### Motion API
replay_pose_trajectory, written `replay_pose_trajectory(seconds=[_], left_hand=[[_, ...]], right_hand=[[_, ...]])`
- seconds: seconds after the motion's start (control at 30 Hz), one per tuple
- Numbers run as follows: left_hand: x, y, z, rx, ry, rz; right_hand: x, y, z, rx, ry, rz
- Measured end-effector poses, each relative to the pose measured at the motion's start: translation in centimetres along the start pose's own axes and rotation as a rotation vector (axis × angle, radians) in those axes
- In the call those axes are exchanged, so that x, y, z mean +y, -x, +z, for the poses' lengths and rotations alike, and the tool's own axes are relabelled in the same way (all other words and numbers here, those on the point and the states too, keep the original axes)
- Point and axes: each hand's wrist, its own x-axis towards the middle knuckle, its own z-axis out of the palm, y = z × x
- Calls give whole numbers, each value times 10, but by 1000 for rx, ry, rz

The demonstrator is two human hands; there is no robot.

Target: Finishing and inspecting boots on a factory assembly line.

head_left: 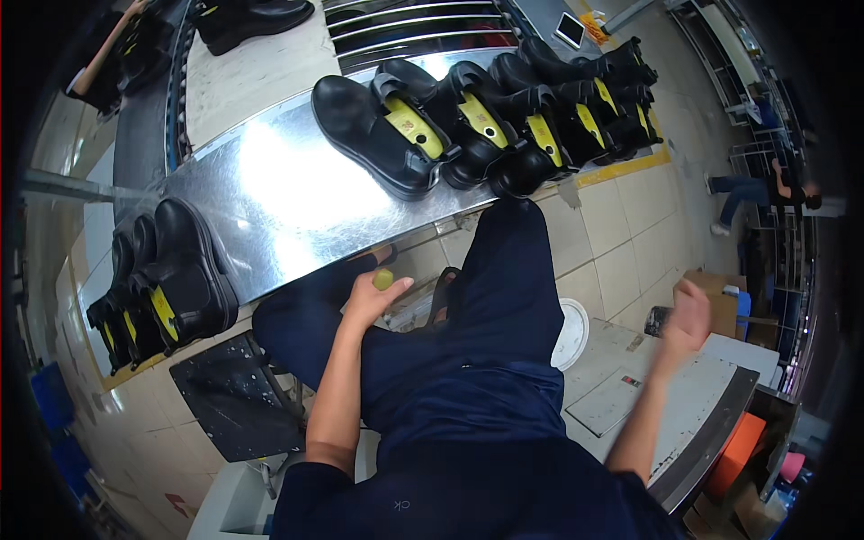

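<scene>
"Starting with the left grip [364, 301]: contents and place?"

"One olive-yellow piece [383, 279], round-ended, just left of the frame's centre, over dark trousers [499, 279]. Fingers curled around it, thumb extended to the right beside it. Lower part hidden; kind cannot be told."

"And the right grip [687, 322]?"

"Raised at the right of the frame, blurred by motion. Whether spread or pressed together, cannot tell. Nearest item: one dark cylinder [657, 320], just beside it on the left."

"Stock on the bench [270, 211]?"

"Bench: bright metal, running from the left of the frame to the upper right. Item one: a row of black shoes [346, 121], several, crowded side by side at upper centre to upper right, yellow insoles [416, 129] showing. Item two: a smaller black cluster [184, 238] at the left of the frame, yellow showing inside."

"Beyond the bench?"

"Upper left: black footwear [252, 24] on a pale board [265, 85]. Upper right: one small tablet [570, 31], pale screen. Right of the trousers: one white disc [571, 336]. Lower left: one black panel [236, 396], white-flecked. Lower right: one orange box [733, 454]. Far right: one person [781, 186], dark top, blue trousers."
</scene>
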Motion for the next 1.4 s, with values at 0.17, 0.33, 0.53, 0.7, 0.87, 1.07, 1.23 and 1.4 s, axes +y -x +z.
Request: replay_pose_trajectory(seconds=[0.17,0.33,0.53,0.7,0.87,1.07,1.23,1.4], left_hand=[[58,58,-5,277,543,136],[62,99,-18,383,823,269],[40,110,-30,374,1031,260],[43,113,-13,224,1488,424],[98,130,-3,420,1259,721],[91,120,-4,464,1305,694],[88,116,-4,401,1311,682],[81,107,-6,320,1307,713]], right_hand=[[-186,15,179,-451,-770,-309],[-267,-14,264,-602,-1109,36],[-278,11,231,-791,-1251,114],[-260,-1,158,-1030,-1217,-978],[-238,16,151,-634,-841,-1258],[-215,61,169,-403,-823,-1234],[-206,74,178,-380,-848,-1190],[-203,74,180,-348,-825,-1191]])
